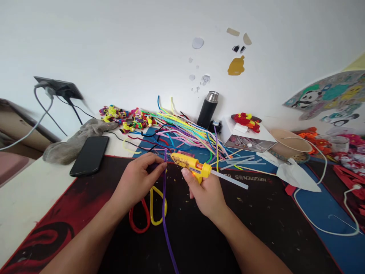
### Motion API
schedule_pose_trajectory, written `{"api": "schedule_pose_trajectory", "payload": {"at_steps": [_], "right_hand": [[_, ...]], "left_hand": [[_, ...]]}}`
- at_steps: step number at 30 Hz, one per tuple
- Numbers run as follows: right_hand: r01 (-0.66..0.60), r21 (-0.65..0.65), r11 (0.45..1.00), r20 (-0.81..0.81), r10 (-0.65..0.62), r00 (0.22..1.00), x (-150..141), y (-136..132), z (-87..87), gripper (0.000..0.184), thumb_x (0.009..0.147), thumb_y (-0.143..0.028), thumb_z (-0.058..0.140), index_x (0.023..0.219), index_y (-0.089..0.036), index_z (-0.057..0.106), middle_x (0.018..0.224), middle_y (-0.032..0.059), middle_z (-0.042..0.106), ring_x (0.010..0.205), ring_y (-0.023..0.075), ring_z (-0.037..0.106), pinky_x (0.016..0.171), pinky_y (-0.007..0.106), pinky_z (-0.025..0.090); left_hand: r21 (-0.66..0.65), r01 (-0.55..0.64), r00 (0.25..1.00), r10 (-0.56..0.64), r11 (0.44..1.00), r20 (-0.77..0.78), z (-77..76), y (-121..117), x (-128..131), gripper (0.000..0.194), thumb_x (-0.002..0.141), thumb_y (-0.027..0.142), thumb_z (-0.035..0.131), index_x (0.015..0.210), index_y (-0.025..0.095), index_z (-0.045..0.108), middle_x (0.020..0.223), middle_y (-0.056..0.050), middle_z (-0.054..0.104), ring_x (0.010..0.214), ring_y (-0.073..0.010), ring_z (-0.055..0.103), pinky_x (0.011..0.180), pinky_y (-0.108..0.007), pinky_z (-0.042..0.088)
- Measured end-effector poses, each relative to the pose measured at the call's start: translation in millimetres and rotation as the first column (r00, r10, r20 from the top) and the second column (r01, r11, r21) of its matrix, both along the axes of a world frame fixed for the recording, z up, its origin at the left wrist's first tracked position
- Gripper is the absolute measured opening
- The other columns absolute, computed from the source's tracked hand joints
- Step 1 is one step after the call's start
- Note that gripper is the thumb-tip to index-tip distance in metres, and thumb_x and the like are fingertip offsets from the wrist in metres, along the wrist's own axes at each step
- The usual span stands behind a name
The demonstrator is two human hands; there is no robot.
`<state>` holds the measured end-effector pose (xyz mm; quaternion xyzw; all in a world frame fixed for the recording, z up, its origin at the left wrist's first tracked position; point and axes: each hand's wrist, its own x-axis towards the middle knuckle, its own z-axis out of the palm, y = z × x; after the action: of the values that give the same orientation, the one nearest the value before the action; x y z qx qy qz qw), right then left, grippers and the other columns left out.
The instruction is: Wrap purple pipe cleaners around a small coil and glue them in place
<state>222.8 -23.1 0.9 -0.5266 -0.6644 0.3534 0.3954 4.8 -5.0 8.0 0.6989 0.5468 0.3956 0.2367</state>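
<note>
My left hand point(142, 173) pinches a purple pipe cleaner point(164, 205) close to its upper end; the long tail hangs down toward me. In my right hand point(207, 194) is a yellow hot glue gun point(188, 161), its nozzle pointing left at the purple strip near my left fingertips. Whether the nozzle touches the strip I cannot tell. A clear glue stick point(230, 179) pokes out of the gun's back, and a small orange light glows on its body. Below my left hand, a red loop point(139, 220) and a yellow loop point(155, 217) of pipe cleaner lie on the dark mat.
Many coloured pipe cleaners point(182, 131) are heaped behind my hands, with loose glue sticks point(242, 161) to their right. A black thermos point(208, 110) and a small drawer box point(248, 139) stand by the wall. On the left lies a phone point(89, 156). A white cable point(325, 230) loops at right.
</note>
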Motion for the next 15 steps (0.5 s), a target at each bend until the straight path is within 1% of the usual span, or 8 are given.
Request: {"api": "schedule_pose_trajectory", "payload": {"at_steps": [5,15], "right_hand": [[0.003,0.007,1.000,-0.006,-0.003,1.000,-0.8,-1.1,0.5,0.051,0.105,-0.067,0.057,0.087,-0.023,0.076,0.048,-0.0013,0.055,0.055,0.0224,0.065,0.050,0.028,0.047],[-0.002,0.012,1.000,-0.007,0.002,1.000,-1.0,-1.6,-0.9,0.052,0.104,-0.070,0.057,0.091,-0.024,0.078,0.046,-0.0025,0.052,0.050,0.0218,0.062,0.047,0.028,0.046]], "left_hand": [[0.006,0.001,1.000,-0.001,1.000,0.005,-1.0,0.1,-0.2,0.021,0.099,0.040,0.066,0.087,0.025,0.075,0.087,-0.003,0.076,0.080,-0.0223,0.069,0.076,-0.034,0.051],[0.007,-0.026,0.999,0.025,1.000,0.022,0.0,-0.1,-0.4,0.021,0.097,0.042,0.066,0.088,0.026,0.075,0.086,-0.002,0.076,0.078,-0.0226,0.069,0.077,-0.036,0.052]]}}
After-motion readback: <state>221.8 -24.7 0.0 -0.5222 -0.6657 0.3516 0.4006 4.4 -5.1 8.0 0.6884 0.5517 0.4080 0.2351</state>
